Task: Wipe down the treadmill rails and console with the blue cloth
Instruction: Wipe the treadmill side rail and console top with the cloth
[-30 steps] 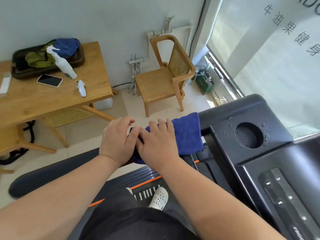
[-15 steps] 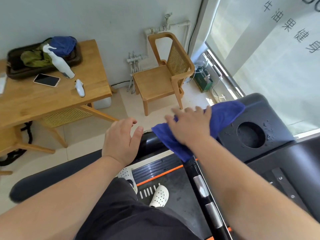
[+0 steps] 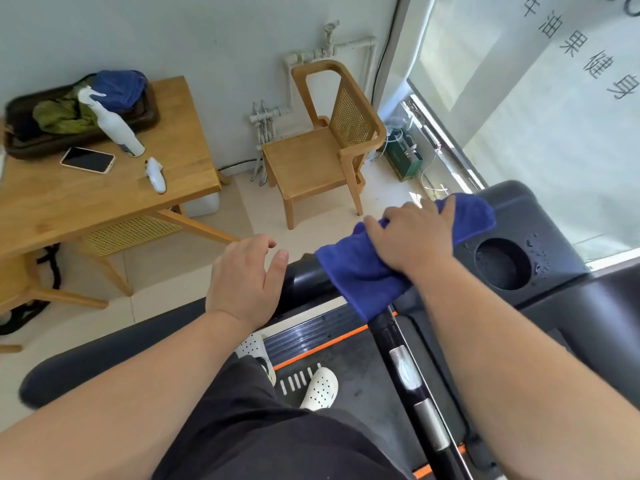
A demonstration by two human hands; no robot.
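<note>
The blue cloth (image 3: 356, 268) is draped over the black left rail (image 3: 304, 275) where it joins the treadmill console (image 3: 540, 216). My right hand (image 3: 412, 237) lies on top of the cloth and presses it down, fingers stretched toward the console's near corner. My left hand (image 3: 242, 282) is just left of the cloth beside the bare rail end, fingers relaxed and holding nothing. Water droplets sit on the console around the round cup holder (image 3: 502, 263).
A black inner handlebar with silver sensor plates (image 3: 405, 372) runs toward me under my right arm. On the left, a wooden table (image 3: 69, 209) carries a white spray bottle (image 3: 114, 124), a phone (image 3: 87, 160) and a tray of cloths. A wooden chair (image 3: 311, 161) stands by the wall.
My right hand slid the cloth along the rail toward the console corner. My left hand came off the cloth and stayed back near the rail end.
</note>
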